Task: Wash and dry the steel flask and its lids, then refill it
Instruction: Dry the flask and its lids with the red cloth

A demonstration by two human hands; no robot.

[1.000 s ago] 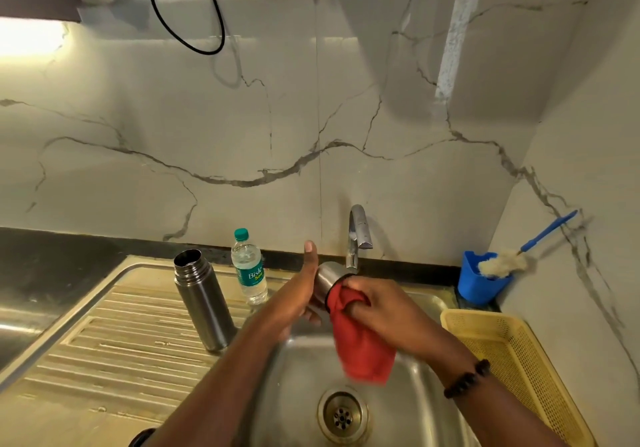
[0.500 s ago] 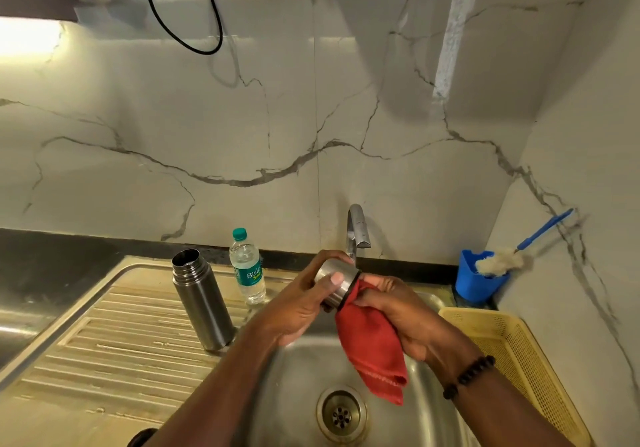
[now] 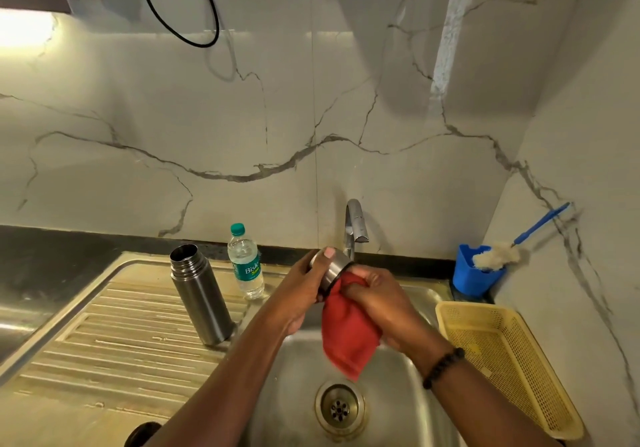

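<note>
Since a second ago, your left hand [image 3: 298, 294] has wrapped its fingers [image 3: 327, 256] over the steel cup lid [image 3: 332, 270], steadying it above the sink [image 3: 426, 294]. Your right hand [image 3: 381, 304] pinches the red cloth [image 3: 346, 335] into its mouth to dry inside. Left of your fingers, the steel flask [image 3: 201, 294] stands open on the draining worktop [image 3: 104, 335], airing beside the water bottle [image 3: 246, 263].

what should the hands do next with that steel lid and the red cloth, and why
Probably turn the steel lid a little in the left hand while the right hand keeps the red cloth pushed inside. The cloth is bunched into the lid's open end over the sink, so drying looks unfinished.
</note>
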